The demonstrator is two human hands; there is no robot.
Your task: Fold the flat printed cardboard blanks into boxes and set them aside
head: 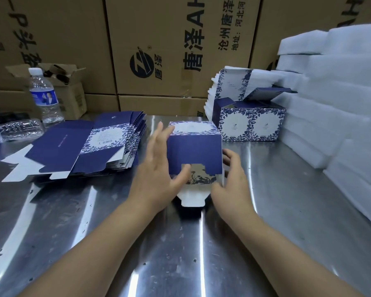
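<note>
Half-formed box [194, 151] is lying on its side mid-table [287, 211], open end toward the camera, so the bottom flaps can be closed from the near side. White tuck flap [192, 197] is not yet tucked; it sticks out flat on the steel. Left hand [159, 168] is open, palm against the box's left wall, thumb on the slotted flap. Right hand [234, 179] is open, fingers spread, braced at the right corner. Nothing is gripped; the box is only squared between the palms.

Flat blanks [84, 151] are stacked at left. Finished boxes [251, 123] are set aside behind right, just beside the foam sheets [341, 103], so free space there looks tight. Water bottle [44, 97] stands far left, well apart.
</note>
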